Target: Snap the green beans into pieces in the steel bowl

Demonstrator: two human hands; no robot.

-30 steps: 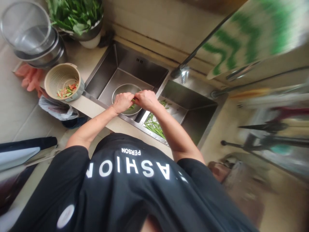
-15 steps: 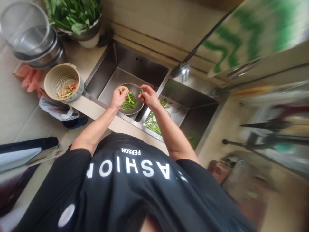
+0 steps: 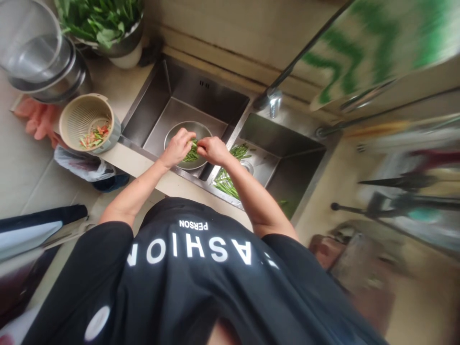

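Over a round metal bowl [image 3: 205, 127] in the left sink basin, both hands are close together. My left hand [image 3: 178, 147] is closed around a green bean [image 3: 194, 143]; its fingertips hide part of it. My right hand [image 3: 214, 151] is pinched at the right end of that bean, with its fingertips facing the left hand. Short pieces of green bean [image 3: 191, 155] lie in the bowl below. Longer green beans [image 3: 226, 184] are heaped in the right basin, partly hidden by my right forearm.
A beige strainer basket [image 3: 74, 115] with red and green scraps stands on the counter at left. Behind it are stacked metal bowls [image 3: 72, 79] and a pot of leafy greens [image 3: 104, 24]. A faucet [image 3: 274, 103] rises between the basins. Pink gloves [image 3: 38, 117] lie at far left.
My right hand has moved left to meet my left hand, and the gap between them has closed. My left hand has shifted slightly over the bowl. The view has drifted a little.
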